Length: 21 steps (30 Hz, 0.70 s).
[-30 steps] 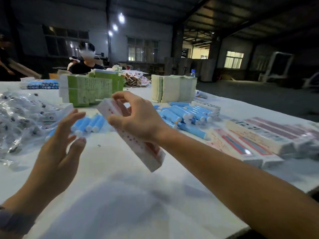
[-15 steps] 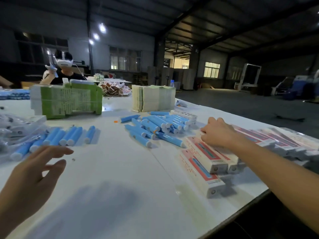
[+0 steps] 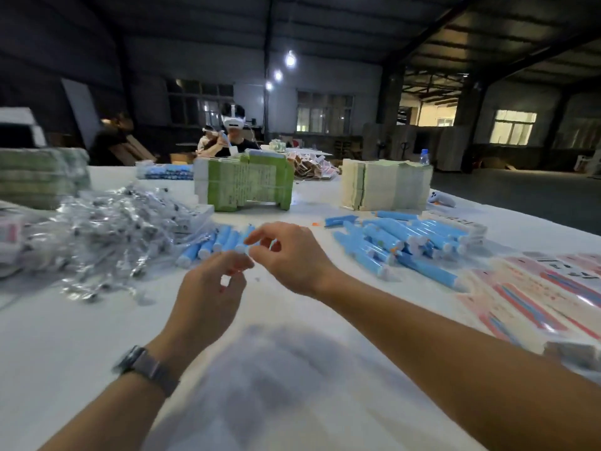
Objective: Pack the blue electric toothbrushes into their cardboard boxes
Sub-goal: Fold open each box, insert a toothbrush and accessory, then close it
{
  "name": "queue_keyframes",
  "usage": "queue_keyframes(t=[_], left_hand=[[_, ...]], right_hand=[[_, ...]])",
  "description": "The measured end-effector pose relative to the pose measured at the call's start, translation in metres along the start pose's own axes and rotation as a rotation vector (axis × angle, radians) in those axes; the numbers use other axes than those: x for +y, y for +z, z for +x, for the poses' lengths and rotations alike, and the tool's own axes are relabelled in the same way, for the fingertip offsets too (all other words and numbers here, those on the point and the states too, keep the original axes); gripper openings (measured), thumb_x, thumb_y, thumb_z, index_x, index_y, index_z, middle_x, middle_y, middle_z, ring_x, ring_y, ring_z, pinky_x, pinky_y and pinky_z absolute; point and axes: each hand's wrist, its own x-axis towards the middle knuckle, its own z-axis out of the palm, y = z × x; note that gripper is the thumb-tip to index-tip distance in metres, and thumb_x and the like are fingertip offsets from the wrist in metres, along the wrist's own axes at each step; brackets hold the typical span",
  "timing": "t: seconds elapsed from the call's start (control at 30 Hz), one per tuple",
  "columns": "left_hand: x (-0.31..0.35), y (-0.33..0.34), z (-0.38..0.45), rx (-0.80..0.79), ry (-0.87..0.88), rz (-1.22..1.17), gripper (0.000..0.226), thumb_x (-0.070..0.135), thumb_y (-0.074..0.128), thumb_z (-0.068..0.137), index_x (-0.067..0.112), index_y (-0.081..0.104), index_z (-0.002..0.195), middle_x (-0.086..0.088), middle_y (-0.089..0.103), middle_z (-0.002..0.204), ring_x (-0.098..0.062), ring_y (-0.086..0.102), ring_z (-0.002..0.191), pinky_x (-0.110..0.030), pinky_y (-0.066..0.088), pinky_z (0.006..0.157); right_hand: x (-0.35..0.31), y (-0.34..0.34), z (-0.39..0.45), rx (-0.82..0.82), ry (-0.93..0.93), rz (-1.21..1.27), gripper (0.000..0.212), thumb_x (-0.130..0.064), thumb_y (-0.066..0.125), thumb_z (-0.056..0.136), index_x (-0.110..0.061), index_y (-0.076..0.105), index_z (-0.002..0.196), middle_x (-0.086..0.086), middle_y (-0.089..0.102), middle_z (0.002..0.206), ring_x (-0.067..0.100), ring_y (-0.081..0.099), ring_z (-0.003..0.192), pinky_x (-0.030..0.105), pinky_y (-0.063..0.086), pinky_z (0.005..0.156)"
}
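On the far left of the white tabletop [image 3: 81, 346] lies a heap of crinkled clear plastic packets [image 3: 97, 232], which plays no part in the reach at hand. Just right of it sits the small row of blue cylindrical plastic toothbrush handles [image 3: 214, 244], side by side, their long axes running away from the person and leaning slightly right, white end caps toward the near edge. The left hand [image 3: 211, 288] hovers just short of those caps, fingers loosely curled with thumb and forefinger close, holding nothing that can be made out. The right hand [image 3: 292, 255] hangs directly over the right end of the row, fingers relaxed and spread downward, also empty; its fingertips partly hide the last handle. Both hands are close together, nearly touching, and the row lies straight ahead of them, so either could pinch a handle at its near cap; the right looks marginally nearer. Further right is the larger loose pile of blue toothbrush handles [image 3: 406, 245], and beyond it the flat pink-and-white printed cardboard boxes [image 3: 536, 294], well apart from both hands.
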Motion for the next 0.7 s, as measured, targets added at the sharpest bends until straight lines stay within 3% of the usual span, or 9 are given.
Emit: queue_keyframes(t=[0.1,0.17,0.27,0.37,0.53,0.6,0.7], left_hand=[[-0.007,-0.013,0.010,0.158,-0.151,-0.104,0.025,0.002,0.059,0.085,0.026,0.065,0.088,0.011,0.065,0.074,0.001,0.060,0.069,-0.020,0.044,0.064],[-0.018,-0.030,0.019,0.239,-0.281,-0.116,0.012,0.015,0.055,0.088,0.017,0.067,0.089,0.001,0.067,0.074,-0.018,0.063,0.072,-0.030,0.045,0.064],[-0.043,-0.055,0.030,0.354,-0.466,-0.030,0.016,0.007,0.054,0.090,0.016,0.066,0.084,-0.004,0.068,0.080,-0.028,0.064,0.086,-0.036,0.048,0.074],[-0.064,-0.077,0.036,0.421,-0.583,-0.039,0.024,0.005,0.050,0.085,0.024,0.063,0.078,0.000,0.069,0.084,-0.024,0.064,0.088,-0.038,0.053,0.080],[-0.108,-0.134,0.055,0.294,-0.557,0.361,0.021,0.010,0.050,0.086,0.030,0.054,0.083,0.007,0.064,0.086,-0.017,0.061,0.082,-0.028,0.043,0.063],[-0.135,-0.165,0.064,0.231,-0.579,0.592,0.023,0.014,0.052,0.088,0.029,0.055,0.104,-0.004,0.062,0.109,-0.026,0.056,0.098,-0.034,0.045,0.077],[-0.173,-0.198,0.072,0.081,-0.657,0.934,0.043,0.035,0.057,0.091,0.039,0.043,0.131,-0.012,0.041,0.138,-0.040,0.040,0.122,-0.051,0.040,0.099]], right_hand=[[-0.044,0.057,0.021,0.098,0.064,0.472,0.018,-0.014,0.056,0.082,-0.020,0.072,0.086,0.005,0.069,0.079,0.017,0.063,0.071,0.032,0.056,0.073],[-0.063,0.087,0.034,0.141,0.135,0.702,0.018,-0.009,0.054,0.084,-0.021,0.068,0.084,0.007,0.069,0.082,0.022,0.065,0.077,0.041,0.058,0.078],[-0.073,0.123,0.040,0.159,0.171,0.729,0.018,-0.008,0.054,0.092,-0.021,0.066,0.093,0.009,0.069,0.102,0.021,0.065,0.095,0.040,0.054,0.089],[-0.074,0.145,0.032,0.067,0.102,0.741,0.024,-0.009,0.054,0.092,-0.030,0.065,0.087,0.005,0.069,0.099,0.014,0.064,0.086,0.023,0.052,0.077],[-0.075,0.139,0.033,0.038,-0.009,0.800,0.022,-0.010,0.054,0.090,-0.029,0.066,0.089,-0.018,0.066,0.068,-0.004,0.053,0.059,0.008,0.041,0.055],[-0.073,0.139,0.033,0.027,-0.016,0.799,0.022,-0.008,0.055,0.090,-0.028,0.067,0.089,-0.016,0.065,0.068,-0.004,0.053,0.060,0.008,0.041,0.057],[-0.069,0.140,0.033,0.027,0.001,0.779,0.023,-0.007,0.057,0.091,-0.028,0.068,0.088,-0.012,0.065,0.076,-0.004,0.054,0.065,0.008,0.042,0.062]])
